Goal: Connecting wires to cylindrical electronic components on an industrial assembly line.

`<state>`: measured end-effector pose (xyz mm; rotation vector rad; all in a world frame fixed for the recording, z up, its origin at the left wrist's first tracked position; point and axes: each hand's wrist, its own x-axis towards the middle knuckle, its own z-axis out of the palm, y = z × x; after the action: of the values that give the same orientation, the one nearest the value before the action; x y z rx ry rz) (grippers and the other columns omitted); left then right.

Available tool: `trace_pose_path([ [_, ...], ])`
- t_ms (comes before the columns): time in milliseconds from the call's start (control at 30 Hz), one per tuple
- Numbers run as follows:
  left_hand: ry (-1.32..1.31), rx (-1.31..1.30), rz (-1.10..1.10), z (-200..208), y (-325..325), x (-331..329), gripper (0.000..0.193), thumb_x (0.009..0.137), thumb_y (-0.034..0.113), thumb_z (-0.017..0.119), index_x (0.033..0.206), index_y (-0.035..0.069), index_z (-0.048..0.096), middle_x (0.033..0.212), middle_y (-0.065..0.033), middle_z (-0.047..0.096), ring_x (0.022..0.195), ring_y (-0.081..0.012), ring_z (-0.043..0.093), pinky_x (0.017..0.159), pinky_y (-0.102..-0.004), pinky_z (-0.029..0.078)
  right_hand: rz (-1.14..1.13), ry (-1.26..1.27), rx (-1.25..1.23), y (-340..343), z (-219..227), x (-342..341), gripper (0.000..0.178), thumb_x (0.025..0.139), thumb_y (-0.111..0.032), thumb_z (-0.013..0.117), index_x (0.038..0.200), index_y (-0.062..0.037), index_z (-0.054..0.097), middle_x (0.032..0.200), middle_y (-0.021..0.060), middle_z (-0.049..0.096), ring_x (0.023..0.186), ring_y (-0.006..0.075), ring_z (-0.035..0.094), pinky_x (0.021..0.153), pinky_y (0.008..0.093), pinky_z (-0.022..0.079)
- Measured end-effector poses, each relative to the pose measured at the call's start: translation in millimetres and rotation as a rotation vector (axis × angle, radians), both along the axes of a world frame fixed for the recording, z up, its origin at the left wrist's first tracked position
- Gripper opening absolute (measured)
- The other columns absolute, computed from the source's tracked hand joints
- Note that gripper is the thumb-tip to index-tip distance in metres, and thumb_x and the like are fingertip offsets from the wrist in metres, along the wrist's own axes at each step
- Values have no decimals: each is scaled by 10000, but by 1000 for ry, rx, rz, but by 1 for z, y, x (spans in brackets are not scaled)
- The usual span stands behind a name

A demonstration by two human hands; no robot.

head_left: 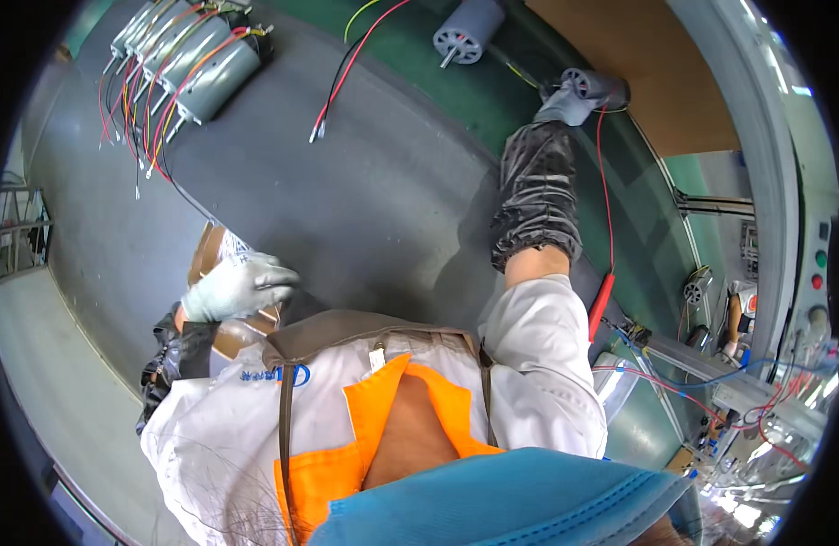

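My right hand (569, 106), in a pale glove, reaches far out at the upper right. Its fingers are wrapped round a dark grey cylindrical electric motor (594, 85) with a vented end. Another grey motor (467, 32) lies to its left, shaft toward me. Close to my body, my left hand (242, 287), also gloved, has its fingers curled together over an open cardboard box (205, 257). A white printed piece (232, 244) shows at the box beside the knuckles. The inside of the left hand is hidden.
Several grey motors (214, 82) with coloured leads lie in a row on the dark work surface (365, 191), upper left. Red and black wires (333, 105) trail at the top. A red-handled test probe (601, 308) lies right of my right arm. Brown board (656, 73) is beyond.
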<state>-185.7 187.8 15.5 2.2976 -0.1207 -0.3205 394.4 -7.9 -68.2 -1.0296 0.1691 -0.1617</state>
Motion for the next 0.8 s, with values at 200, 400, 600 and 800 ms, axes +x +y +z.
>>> trace_pose_path([
  [200, -334, -235, -11, 34, -26, 80, 221, 932, 118, 651, 1126, 21, 690, 1007, -157, 694, 888, -341, 651, 815, -410, 533, 147, -43, -324, -89, -13, 14, 743, 936, -29, 623, 1568, -294, 338, 1255, 79, 598, 986, 232, 648, 720, 386, 567],
  [400, -638, -220, -94, 29, -60, 174, 212, 927, 95, 660, 1119, 7, 681, 1083, -165, 683, 962, -359, 653, 851, -406, 532, 722, 200, -988, -166, 156, -163, 702, 933, 9, 583, 1556, -262, 405, 899, 0, 646, 565, 85, 540, 461, 244, 453],
  [600, -669, -232, 142, -14, -124, 241, 491, 965, 233, 650, 1402, 50, 519, 1358, -202, 564, 1272, -386, 531, 1050, -426, 461, 735, -156, -1367, -161, 114, -366, 681, 865, 5, 647, 1491, -219, 501, 1174, 139, 700, 973, 236, 676, 877, 331, 539],
  [800, -614, -273, 71, -55, -155, 248, 499, 994, 251, 568, 1419, -1, 501, 1397, -217, 537, 1332, -360, 487, 1136, -416, 378, 609, -381, -1208, -150, 122, -429, 593, 854, -24, 671, 1429, -98, 546, 1163, 195, 680, 930, 378, 681, 824, 410, 547],
])
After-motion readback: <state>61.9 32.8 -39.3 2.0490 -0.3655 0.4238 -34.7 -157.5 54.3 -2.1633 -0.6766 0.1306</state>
